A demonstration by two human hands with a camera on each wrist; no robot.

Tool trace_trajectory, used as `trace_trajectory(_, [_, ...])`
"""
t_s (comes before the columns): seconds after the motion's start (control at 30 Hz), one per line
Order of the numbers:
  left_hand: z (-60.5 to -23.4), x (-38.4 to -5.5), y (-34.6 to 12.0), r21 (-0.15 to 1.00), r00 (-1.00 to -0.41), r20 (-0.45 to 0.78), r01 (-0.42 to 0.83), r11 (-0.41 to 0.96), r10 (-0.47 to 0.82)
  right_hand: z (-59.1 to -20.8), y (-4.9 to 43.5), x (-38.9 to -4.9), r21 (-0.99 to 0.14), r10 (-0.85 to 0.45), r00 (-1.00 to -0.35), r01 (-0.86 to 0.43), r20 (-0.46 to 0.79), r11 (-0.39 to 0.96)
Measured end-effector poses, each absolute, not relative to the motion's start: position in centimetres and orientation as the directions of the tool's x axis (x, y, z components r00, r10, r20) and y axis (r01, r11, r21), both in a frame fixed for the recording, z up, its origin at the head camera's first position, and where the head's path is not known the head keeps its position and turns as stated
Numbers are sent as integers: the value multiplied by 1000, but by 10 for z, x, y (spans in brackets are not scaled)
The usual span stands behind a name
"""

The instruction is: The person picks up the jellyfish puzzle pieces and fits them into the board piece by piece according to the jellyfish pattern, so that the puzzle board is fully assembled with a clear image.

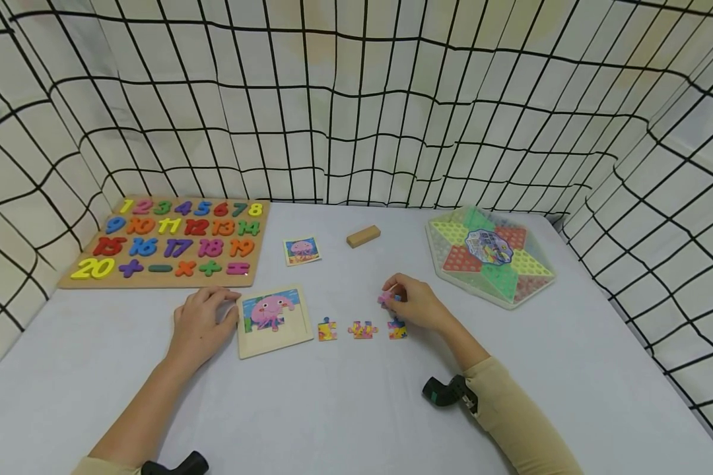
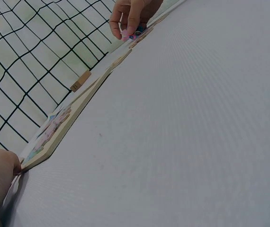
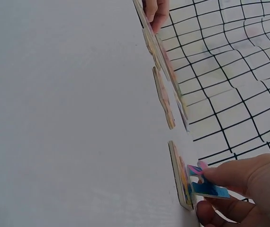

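Note:
My right hand (image 1: 417, 303) pinches a pink-and-blue jigsaw piece (image 3: 211, 188) between thumb and fingers, just above the table. Below it lies a yellow-and-blue piece (image 1: 397, 329). Two more loose pieces, a pink-and-yellow one (image 1: 363, 330) and a yellow one (image 1: 327, 329), lie in a row to its left. Beside them is a wooden puzzle board (image 1: 276, 342) whose upper part carries a pink octopus picture. My left hand (image 1: 204, 328) rests at the board's left edge, fingertips touching its upper left corner; its fingers are partly hidden in the left wrist view.
A small octopus picture card (image 1: 302, 251) and a wooden block (image 1: 364, 236) lie farther back. At back left is a number board (image 1: 160, 284); at back right, a hexagonal star-patterned game box (image 1: 451, 270). Black netting (image 1: 362, 92) encloses the table (image 1: 333, 415).

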State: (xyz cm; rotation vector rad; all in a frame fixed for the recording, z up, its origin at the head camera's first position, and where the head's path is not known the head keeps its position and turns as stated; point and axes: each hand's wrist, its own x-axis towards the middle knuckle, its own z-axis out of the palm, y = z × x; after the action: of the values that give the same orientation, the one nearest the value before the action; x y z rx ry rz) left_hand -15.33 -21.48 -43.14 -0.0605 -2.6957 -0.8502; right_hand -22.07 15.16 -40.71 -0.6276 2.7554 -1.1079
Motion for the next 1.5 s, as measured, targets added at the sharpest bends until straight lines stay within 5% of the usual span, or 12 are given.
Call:
trace_trajectory(0.57, [-432,-154,-216,549,-948,316,145,823,-44,-395,124,-222,-700,-494,-862,-422,113,576])
trace_trajectory(1.5, [-433,-154,-217,549,-949,315,151,822,-36,-392,53,-223,-664,-710,-694,-587,119,463])
